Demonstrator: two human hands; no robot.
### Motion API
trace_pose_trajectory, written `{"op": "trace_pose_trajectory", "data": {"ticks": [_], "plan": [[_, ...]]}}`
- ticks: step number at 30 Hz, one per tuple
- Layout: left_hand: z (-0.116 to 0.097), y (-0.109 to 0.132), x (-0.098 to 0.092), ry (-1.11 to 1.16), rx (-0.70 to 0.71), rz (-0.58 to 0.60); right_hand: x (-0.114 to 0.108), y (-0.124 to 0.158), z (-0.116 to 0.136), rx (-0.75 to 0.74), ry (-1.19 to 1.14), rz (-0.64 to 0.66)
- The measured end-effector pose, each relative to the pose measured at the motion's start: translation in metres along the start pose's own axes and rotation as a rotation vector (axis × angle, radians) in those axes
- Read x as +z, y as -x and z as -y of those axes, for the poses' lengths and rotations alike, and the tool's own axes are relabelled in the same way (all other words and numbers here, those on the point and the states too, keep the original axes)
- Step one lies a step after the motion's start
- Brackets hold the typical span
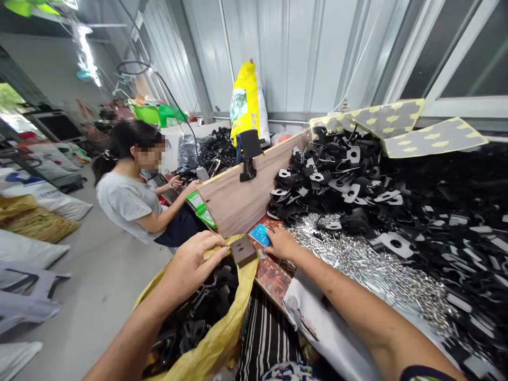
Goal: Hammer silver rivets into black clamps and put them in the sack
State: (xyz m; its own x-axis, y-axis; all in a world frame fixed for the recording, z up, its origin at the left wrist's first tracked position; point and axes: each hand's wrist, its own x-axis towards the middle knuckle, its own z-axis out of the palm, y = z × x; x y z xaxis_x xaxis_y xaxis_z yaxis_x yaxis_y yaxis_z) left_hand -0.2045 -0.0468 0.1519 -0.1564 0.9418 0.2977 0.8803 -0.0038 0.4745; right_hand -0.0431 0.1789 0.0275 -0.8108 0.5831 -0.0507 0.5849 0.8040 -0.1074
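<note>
My left hand (198, 262) hovers over the rim of a yellow woven sack (238, 312), fingers apart and nothing seen in them. Black plastic parts (194, 317) fill that sack. Close to the left fingertips, a brown block (243, 251) with small holes in its top stands at the table's edge. My right hand (282, 243) has its fingers drawn together at the right edge of a flat blue tray or card (260, 234) with pale specks. Whatever those fingers pinch is too small to tell. Loose metal pins (357, 264) lie heaped right of that hand.
A wooden board (246, 196) stands upright behind the blue piece, with a black clamp-like part (248, 169) on its top edge. Black parts (349, 180) are piled high at the right. A co-worker (135, 185) sits to the left beside green trays (200, 209). Striped cloth (270, 338) covers my lap.
</note>
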Motion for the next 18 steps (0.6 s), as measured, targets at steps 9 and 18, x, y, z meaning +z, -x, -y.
{"op": "trace_pose_trajectory", "data": {"ticks": [9,18], "plan": [[0.024,-0.019,0.046,0.472,-0.126,0.182,0.02,-0.008,-0.001,-0.03,0.127,-0.068],[0.02,-0.042,0.076,0.483,-0.166,-0.051,-0.046,0.049,-0.071,-0.179,-0.073,-0.446]]}}
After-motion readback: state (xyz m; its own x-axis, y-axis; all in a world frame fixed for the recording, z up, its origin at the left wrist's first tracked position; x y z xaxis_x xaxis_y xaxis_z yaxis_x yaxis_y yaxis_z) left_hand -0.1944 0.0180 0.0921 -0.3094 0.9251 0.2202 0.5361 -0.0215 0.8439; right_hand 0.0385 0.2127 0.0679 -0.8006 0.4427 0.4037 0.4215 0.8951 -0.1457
